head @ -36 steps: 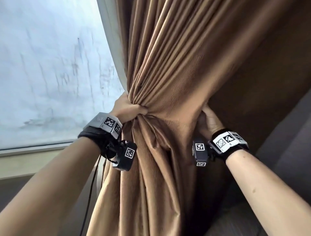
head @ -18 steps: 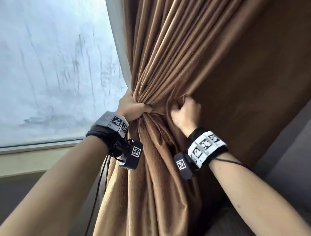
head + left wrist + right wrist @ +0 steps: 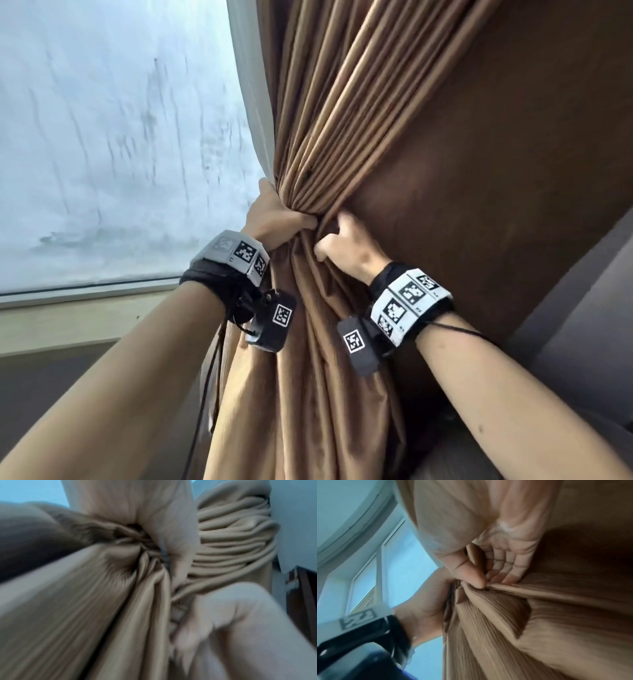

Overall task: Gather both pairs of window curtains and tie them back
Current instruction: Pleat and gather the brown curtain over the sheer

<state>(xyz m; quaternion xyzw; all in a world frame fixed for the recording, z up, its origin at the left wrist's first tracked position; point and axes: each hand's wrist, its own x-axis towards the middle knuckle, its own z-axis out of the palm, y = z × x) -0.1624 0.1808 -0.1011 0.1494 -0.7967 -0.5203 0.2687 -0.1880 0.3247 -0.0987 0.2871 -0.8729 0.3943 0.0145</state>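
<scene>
**Soft brown curtain held at its waist, one more fold being drawn in**

The brown curtain (image 3: 342, 144) hangs at the right edge of the window (image 3: 113, 137), pinched into a narrow waist with pleats fanning out above and loose cloth falling below. The left hand (image 3: 274, 219) is wrapped tight round that waist, fingers curled over the bunched pleats. Just beside it, touching the same cloth, the right hand (image 3: 346, 245) pinches a fold between thumb and fingers, as the right wrist view shows plainly (image 3: 494, 563).

The cloth looks soft and limp, finely ribbed, and folds into many thin pleats without springing back. It is probably fairly heavy in bulk, since a long drop hangs below the grip, yet not fragile. Its smooth face may let pleats slide out of a loose fist. The best hold seems to be the waist itself, where the bunch is narrowest and one hand can close right round it; the other hand is then free for a tie. The broad, flat part to the right looks not yet fully gathered.

Counted: one brown curtain in view, with a pale lining or second layer (image 3: 250, 102) showing along its window edge; two hands; two wrist bands with printed markers. No tie-back cord or hook can be seen, and the other curtains are out of view.
</scene>
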